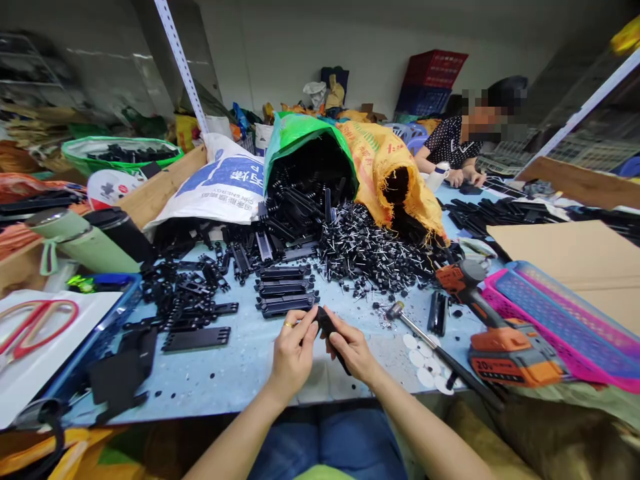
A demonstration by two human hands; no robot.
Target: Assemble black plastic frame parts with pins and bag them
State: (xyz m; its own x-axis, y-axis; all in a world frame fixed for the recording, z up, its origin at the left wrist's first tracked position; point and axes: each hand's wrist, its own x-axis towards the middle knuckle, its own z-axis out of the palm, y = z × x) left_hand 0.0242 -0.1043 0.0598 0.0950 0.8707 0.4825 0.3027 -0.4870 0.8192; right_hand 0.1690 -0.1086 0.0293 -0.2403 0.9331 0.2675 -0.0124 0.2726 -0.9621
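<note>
Above the table [220, 380] near its edge, left hand [293, 347] and right hand [353, 347] pinch a black part [325, 321] between fingers [304, 325]; a loosened grip could drop it, a bump dislodge the hammer [453, 364] at right.

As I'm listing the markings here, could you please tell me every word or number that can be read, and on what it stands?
"ENERGY": on the white plastic sack with blue print; its Chinese characters are too blurred to quote.
"20V": on the battery of the orange-and-black power tool.
Too blurred to read: red print on the yellow-orange woven sack; marks on the rounded white panel.
</note>
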